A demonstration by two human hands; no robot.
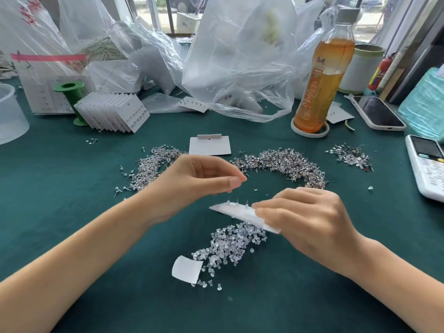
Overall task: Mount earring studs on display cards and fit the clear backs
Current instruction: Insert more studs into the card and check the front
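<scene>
My right hand (305,219) holds a white display card (240,212) almost flat above the green cloth, with several stud posts sticking up from it. My left hand (204,179) hovers just above the card's left part, thumb and fingertips pressed together; whether they pinch anything is too small to tell. A heap of clear backs (230,243) lies below the card. Silver studs (283,164) lie in an arc behind the hands, with more studs (149,169) at the left. A blank card (209,145) lies flat beyond them.
A stack of filled cards (113,114) leans on a green spool (69,92) at back left. Plastic bags (240,56), a tea bottle (322,75), a phone (377,112), a calculator (427,164) and a small paper piece (186,269) surround the work area.
</scene>
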